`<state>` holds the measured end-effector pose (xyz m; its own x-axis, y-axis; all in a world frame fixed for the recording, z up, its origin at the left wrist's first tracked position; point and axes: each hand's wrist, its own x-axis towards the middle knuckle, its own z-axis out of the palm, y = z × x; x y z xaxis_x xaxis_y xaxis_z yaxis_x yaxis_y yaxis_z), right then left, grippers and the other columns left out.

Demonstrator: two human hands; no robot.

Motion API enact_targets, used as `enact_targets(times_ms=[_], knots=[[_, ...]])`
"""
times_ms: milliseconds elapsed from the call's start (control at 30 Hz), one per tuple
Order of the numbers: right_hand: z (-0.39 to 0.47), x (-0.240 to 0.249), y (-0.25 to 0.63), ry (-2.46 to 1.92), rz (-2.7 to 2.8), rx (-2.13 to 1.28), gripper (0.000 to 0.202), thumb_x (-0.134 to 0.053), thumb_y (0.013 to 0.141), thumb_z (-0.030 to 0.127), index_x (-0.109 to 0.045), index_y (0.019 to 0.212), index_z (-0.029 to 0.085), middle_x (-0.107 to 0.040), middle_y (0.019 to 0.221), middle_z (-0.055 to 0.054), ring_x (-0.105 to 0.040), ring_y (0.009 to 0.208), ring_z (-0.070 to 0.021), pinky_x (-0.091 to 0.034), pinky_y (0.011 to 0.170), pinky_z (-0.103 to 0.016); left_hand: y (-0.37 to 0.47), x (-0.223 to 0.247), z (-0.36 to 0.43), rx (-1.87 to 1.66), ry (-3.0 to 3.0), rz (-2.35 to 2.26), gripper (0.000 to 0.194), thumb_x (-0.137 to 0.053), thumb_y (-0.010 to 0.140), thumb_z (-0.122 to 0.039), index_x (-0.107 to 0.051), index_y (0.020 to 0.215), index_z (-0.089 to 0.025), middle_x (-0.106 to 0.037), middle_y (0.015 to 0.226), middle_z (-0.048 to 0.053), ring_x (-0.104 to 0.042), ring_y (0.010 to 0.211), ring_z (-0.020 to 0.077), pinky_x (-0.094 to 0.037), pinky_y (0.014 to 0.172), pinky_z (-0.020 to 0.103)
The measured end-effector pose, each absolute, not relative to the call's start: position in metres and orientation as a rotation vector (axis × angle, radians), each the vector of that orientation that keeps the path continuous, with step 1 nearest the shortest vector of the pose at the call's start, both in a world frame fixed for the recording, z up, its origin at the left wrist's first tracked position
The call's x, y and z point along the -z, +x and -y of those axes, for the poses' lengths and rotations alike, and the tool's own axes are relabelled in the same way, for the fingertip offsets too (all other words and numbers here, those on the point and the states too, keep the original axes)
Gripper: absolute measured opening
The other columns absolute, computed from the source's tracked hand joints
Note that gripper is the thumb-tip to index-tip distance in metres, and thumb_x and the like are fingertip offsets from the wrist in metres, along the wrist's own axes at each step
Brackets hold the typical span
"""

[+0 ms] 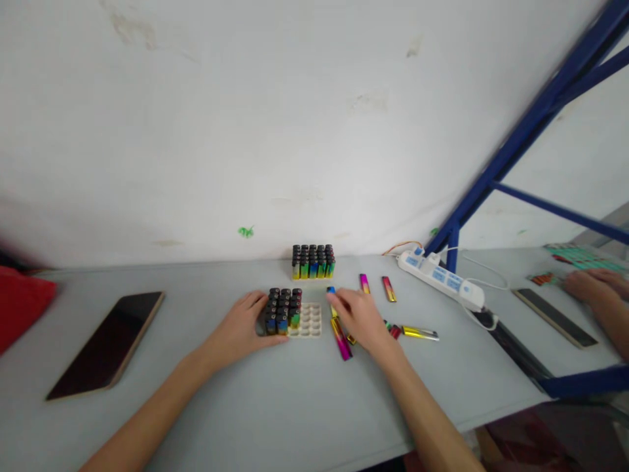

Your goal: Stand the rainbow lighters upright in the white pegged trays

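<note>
A pale tray (311, 321) with rows of slots lies before me. Its left part carries several upright lighters (282, 311) with black tops and shiny coloured bodies; the slots on its right show bare. My left hand (240, 322) is closed around the left end of this tray, thumb along the front edge. Just right of the tray, my right hand (361, 316) pinches a blue and yellow lighter (332, 295), partly covered by the fingers. Beneath that hand lie several loose lighters, among them a pink and gold one (341, 339); some are half hidden.
Behind, a full block of upright lighters (313, 262) stands near the wall. More lighters (389, 289) lie to the right, before a white power strip (442, 278). A dark flat panel (108, 344) lies left. A blue metal frame (484, 187) separates another person's hands (594, 285).
</note>
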<state>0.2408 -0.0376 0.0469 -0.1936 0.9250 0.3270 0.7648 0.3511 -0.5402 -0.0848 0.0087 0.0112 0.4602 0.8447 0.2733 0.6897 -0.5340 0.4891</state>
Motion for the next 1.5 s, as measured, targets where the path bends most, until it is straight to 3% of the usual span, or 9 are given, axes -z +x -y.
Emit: enact_targets(times_ms=[333,467,600,800,900,1000,1133,1300,1500], knots=[[0.024,-0.040,0.292,-1.642,1.796,-0.362,0.021,-0.066,0.112,0.040,-0.075,0.108,0.022,-0.080,0.092,-0.006,-0.073,0.086,-0.0247,-0.052,0.087,-0.038,-0.084,-0.017,-0.007,-0.646,2.400,-1.313,0.071,-0.095,0.078,-0.070,-0.079,0.129,-0.022,-0.081,0.136,0.021,-0.077,0.131,0.0482,-0.063,0.122,0.065],[0.039,-0.050,0.280,-1.604,2.045,-0.584,0.029,-0.082,0.108,0.048,-0.075,0.096,0.022,-0.077,0.088,-0.004,-0.070,0.081,-0.0226,-0.047,0.078,-0.034,-0.082,-0.019,-0.005,-0.664,2.392,-1.300,0.071,-0.096,0.078,-0.069,-0.078,0.128,-0.021,-0.081,0.135,0.020,-0.077,0.131,0.0480,-0.063,0.122,0.067],[0.052,-0.055,0.269,-1.566,2.197,-0.654,0.036,-0.103,0.089,0.045,-0.075,0.078,0.024,-0.073,0.085,-0.003,-0.064,0.077,-0.0215,-0.043,0.074,-0.033,-0.081,-0.020,-0.004,-0.683,2.371,-1.305,0.068,-0.097,0.077,-0.067,-0.079,0.127,-0.024,-0.081,0.133,0.018,-0.078,0.129,0.0479,-0.064,0.121,0.068],[0.054,-0.062,0.258,-1.491,2.130,-0.868,0.025,-0.087,0.086,0.019,-0.068,0.071,0.024,-0.064,0.072,0.003,-0.053,0.067,-0.0161,-0.037,0.068,-0.031,-0.081,-0.020,-0.003,-0.690,2.365,-1.297,0.069,-0.098,0.076,-0.065,-0.079,0.128,-0.023,-0.080,0.134,0.020,-0.077,0.130,0.0493,-0.063,0.121,0.068],[0.052,-0.069,0.259,-1.435,1.947,-1.019,0.027,-0.080,0.090,0.030,-0.061,0.072,0.024,-0.054,0.067,0.006,-0.046,0.065,-0.0145,-0.033,0.064,-0.029,-0.081,-0.019,-0.004,-0.681,2.363,-1.317,0.070,-0.099,0.075,-0.066,-0.080,0.127,-0.023,-0.080,0.135,0.020,-0.077,0.131,0.0491,-0.063,0.122,0.066],[0.048,-0.074,0.256,-1.338,1.624,-1.127,0.043,-0.080,0.095,0.056,-0.057,0.076,0.025,-0.046,0.065,0.008,-0.040,0.063,-0.0140,-0.030,0.059,-0.029,-0.082,-0.017,-0.006,-0.665,2.374,-1.300,0.067,-0.098,0.076,-0.066,-0.080,0.127,-0.025,-0.081,0.133,0.019,-0.077,0.130,0.0483,-0.063,0.122,0.066],[0.045,-0.074,0.243,-1.210,1.179,-1.257,0.065,-0.093,0.079,0.082,-0.063,0.085,0.025,-0.049,0.061,0.009,-0.035,0.056,-0.0116,-0.026,0.054,-0.028,-0.084,-0.013,-0.007,-0.679,2.378,-1.312,0.071,-0.098,0.075,-0.066,-0.081,0.131,-0.025,-0.080,0.138,0.021,-0.076,0.134,0.0510,-0.061,0.124,0.069],[0.043,-0.069,0.229,-1.127,0.965,-1.357,0.069,-0.104,0.069,0.079,-0.067,0.086,0.023,-0.081,0.084,-0.005,-0.062,0.064,-0.0158,-0.044,0.060,-0.029,-0.087,-0.009,-0.008,-0.701,2.403,-1.297,0.071,-0.098,0.076,-0.066,-0.081,0.132,-0.027,-0.081,0.138,0.020,-0.077,0.131,0.0500,-0.063,0.121,0.069],[0.046,-0.058,0.223,-1.106,1.062,-1.433,0.066,-0.101,0.076,0.075,-0.070,0.109,0.027,-0.085,0.097,-0.006,-0.080,0.082,-0.0243,-0.062,0.075,-0.036,-0.085,-0.014,-0.006,-0.672,2.383,-1.301,0.075,-0.097,0.077,-0.073,-0.081,0.130,-0.023,-0.080,0.139,0.021,-0.075,0.136,0.0495,-0.060,0.126,0.067]])
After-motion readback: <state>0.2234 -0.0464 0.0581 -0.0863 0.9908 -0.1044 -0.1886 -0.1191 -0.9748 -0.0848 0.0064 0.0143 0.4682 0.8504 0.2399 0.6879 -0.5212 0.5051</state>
